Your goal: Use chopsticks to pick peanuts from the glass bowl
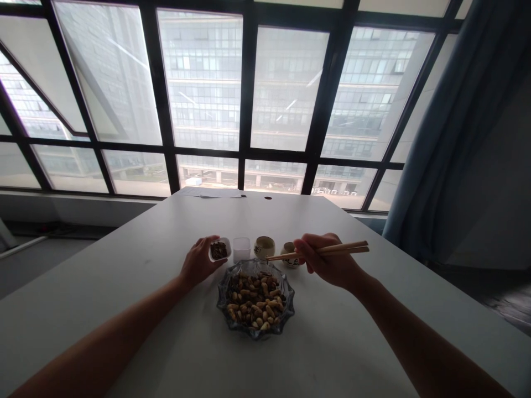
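Note:
My left hand point(203, 260) grips a small clear container point(219, 250) with dark pieces inside. Wooden chopsticks point(340, 248) are held in my right hand point(326, 257); their tips hover just above the back rim of a scalloped glass bowl point(256, 331). Peanuts and other nuts point(257, 301) fill the bowl. Whether the tips pinch anything is too small to tell. Behind the bowl, from left to right, stand a clear plastic container point(241, 249), a patterned cup point(264, 247) and a second patterned cup point(290, 255), which is nearest to my right hand.
The white table point(174, 331) reaches back to a large window wall. Papers point(209, 192) lie at its far edge, near two dark round holes. A blue curtain point(440, 127) hangs at the right.

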`<state>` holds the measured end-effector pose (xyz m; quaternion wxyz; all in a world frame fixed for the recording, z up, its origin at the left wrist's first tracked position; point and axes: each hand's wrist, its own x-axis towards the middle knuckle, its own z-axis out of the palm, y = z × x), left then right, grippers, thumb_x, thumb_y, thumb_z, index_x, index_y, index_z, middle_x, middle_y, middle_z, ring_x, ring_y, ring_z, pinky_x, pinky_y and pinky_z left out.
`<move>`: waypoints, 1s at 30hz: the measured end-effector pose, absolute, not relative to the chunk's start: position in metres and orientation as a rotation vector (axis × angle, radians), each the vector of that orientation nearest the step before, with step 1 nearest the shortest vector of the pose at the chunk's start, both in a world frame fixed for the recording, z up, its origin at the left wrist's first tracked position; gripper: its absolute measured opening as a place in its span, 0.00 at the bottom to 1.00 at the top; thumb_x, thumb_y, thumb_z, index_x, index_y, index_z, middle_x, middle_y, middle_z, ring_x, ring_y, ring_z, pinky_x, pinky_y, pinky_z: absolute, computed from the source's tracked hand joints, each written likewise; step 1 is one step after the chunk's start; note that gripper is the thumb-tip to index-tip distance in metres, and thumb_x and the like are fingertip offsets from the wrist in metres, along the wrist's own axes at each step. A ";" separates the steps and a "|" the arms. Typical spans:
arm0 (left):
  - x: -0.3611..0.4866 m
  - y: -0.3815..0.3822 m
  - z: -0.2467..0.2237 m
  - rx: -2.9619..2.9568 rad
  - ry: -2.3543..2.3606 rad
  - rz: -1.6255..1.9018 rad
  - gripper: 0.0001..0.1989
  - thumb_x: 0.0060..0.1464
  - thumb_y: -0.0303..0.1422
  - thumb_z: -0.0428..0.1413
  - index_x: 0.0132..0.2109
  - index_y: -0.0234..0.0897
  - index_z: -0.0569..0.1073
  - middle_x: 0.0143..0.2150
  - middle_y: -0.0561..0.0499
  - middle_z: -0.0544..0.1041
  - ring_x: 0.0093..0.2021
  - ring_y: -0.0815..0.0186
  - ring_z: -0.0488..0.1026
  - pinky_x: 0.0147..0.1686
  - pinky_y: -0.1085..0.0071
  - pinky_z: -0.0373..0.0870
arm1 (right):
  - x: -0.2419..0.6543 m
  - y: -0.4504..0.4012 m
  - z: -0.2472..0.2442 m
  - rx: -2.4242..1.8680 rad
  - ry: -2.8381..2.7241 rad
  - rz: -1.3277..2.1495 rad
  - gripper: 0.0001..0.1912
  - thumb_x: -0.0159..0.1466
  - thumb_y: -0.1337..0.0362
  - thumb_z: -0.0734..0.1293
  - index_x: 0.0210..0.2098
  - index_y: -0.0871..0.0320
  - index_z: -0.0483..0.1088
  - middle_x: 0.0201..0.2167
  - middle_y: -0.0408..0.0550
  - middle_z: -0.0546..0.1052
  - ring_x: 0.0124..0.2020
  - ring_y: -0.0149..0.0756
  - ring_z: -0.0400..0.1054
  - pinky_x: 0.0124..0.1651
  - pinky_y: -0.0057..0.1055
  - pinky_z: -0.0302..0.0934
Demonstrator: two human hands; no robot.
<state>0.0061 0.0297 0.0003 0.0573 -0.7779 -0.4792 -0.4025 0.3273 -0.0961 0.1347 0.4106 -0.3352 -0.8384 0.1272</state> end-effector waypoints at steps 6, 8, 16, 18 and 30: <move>0.010 0.027 0.003 -2.396 -1.451 -1.237 0.30 0.47 0.43 0.64 0.56 0.41 0.66 0.51 0.43 0.76 0.50 0.53 0.75 0.50 0.57 0.73 | 0.315 -0.105 0.131 -0.797 -1.908 0.125 0.21 0.71 0.55 0.60 0.25 0.57 0.69 0.16 0.44 0.75 0.15 0.30 0.69 0.17 0.25 0.63; 0.013 0.026 0.004 -2.417 -1.425 -1.254 0.30 0.48 0.44 0.64 0.56 0.41 0.66 0.51 0.43 0.77 0.50 0.53 0.76 0.50 0.57 0.73 | 0.305 -0.106 0.127 -0.830 -1.813 0.065 0.21 0.71 0.54 0.60 0.25 0.56 0.70 0.16 0.45 0.76 0.15 0.31 0.70 0.19 0.27 0.65; 0.015 0.023 0.005 -2.411 -1.379 -1.328 0.30 0.49 0.46 0.63 0.56 0.40 0.67 0.50 0.43 0.78 0.48 0.53 0.76 0.48 0.57 0.74 | 0.256 -0.072 0.106 -0.883 -1.890 0.156 0.24 0.71 0.49 0.58 0.25 0.56 0.69 0.18 0.46 0.75 0.18 0.32 0.68 0.24 0.29 0.63; 0.015 0.022 0.006 -2.405 -1.384 -1.335 0.30 0.48 0.47 0.63 0.56 0.40 0.68 0.49 0.43 0.78 0.48 0.53 0.76 0.48 0.57 0.74 | 0.248 -0.063 0.102 -0.885 -1.933 0.178 0.25 0.71 0.48 0.58 0.25 0.56 0.69 0.19 0.46 0.74 0.19 0.32 0.67 0.25 0.29 0.62; 0.014 0.024 0.005 -2.400 -1.458 -1.339 0.31 0.46 0.47 0.64 0.55 0.40 0.70 0.49 0.43 0.78 0.48 0.53 0.77 0.49 0.57 0.74 | 0.282 -0.077 0.106 -0.996 -1.628 0.748 0.30 0.63 0.37 0.61 0.26 0.58 0.71 0.16 0.48 0.75 0.16 0.33 0.67 0.19 0.29 0.62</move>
